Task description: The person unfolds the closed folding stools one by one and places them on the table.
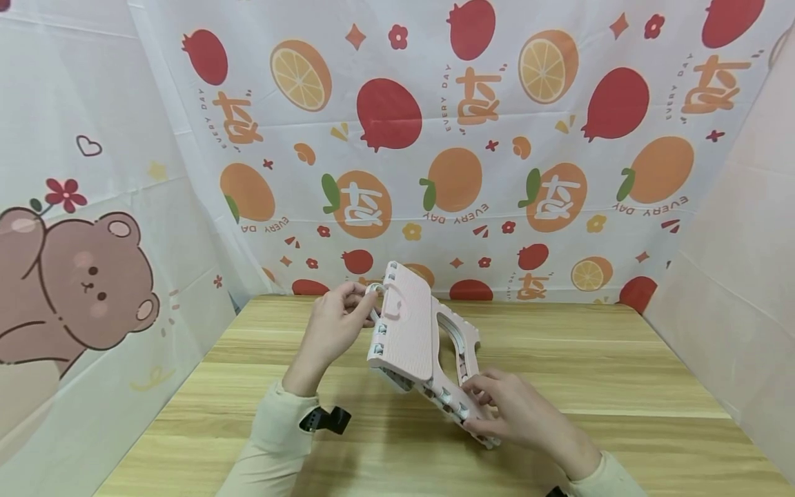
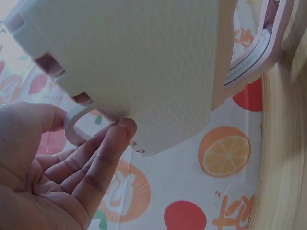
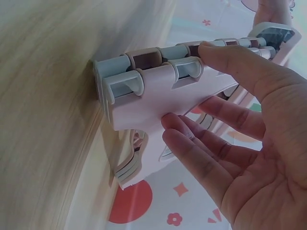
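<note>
A pink and white folding plastic stool is held tilted over the table, partly folded, its lower right end close to the tabletop. My left hand pinches the white loop handle at the stool's left edge, with thumb and fingertips around it in the left wrist view. Lower right, my right hand grips a leg panel; the right wrist view shows the thumb on its hinged edge and the fingers against its flat face. An oval cut-out opens in the leg section. The stool's underside is mostly hidden.
The wooden table carries the hands' work. Behind it hangs a fruit-patterned cloth, and a cloth with a bear print covers the left side. Another pale cloth borders the right.
</note>
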A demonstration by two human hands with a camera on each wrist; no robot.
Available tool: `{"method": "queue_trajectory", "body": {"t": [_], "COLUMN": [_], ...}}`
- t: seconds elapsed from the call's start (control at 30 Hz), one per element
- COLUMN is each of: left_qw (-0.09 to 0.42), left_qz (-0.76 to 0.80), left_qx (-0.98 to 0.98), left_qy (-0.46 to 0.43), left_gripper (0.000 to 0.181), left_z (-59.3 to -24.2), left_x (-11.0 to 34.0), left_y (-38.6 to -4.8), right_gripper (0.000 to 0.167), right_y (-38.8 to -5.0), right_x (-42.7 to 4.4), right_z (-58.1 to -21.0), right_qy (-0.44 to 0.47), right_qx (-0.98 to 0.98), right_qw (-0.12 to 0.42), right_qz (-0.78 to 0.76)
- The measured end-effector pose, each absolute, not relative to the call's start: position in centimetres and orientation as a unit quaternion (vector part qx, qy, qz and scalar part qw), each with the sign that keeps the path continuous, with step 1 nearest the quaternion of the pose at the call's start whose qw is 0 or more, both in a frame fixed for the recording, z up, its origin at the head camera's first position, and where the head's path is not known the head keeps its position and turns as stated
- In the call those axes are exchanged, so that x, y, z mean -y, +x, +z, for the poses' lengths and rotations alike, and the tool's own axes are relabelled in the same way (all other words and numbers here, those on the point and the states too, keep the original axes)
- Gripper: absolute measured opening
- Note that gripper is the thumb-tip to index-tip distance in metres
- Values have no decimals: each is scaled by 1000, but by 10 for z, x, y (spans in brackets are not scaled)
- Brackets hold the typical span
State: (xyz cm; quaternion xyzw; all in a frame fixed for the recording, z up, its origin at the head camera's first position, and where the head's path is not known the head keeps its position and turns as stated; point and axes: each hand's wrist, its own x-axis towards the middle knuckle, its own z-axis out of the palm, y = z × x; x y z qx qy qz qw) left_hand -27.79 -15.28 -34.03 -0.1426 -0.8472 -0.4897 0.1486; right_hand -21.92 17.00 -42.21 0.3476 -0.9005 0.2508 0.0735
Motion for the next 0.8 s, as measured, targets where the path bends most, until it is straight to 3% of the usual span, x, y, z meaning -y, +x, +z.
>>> {"method": "queue_trajectory", "body": {"t": [0.43,0.8], "left_qw": [157,128], "left_qz": [-532,-550], "left_qx": [804,762], "left_qy": [-216,-316], "left_gripper": [43,40], "left_z": [-337,-342], "left_x": [135,113], "left_y": [-269,-260], "right_gripper": [36,37], "right_y": [-220,-225], "right_x": [-167,-164], "right_z": [-422,-429], "right_qy": [329,320], "right_qx": [892,866], "right_qw": [54,22], "right_qz": [305,383]}}
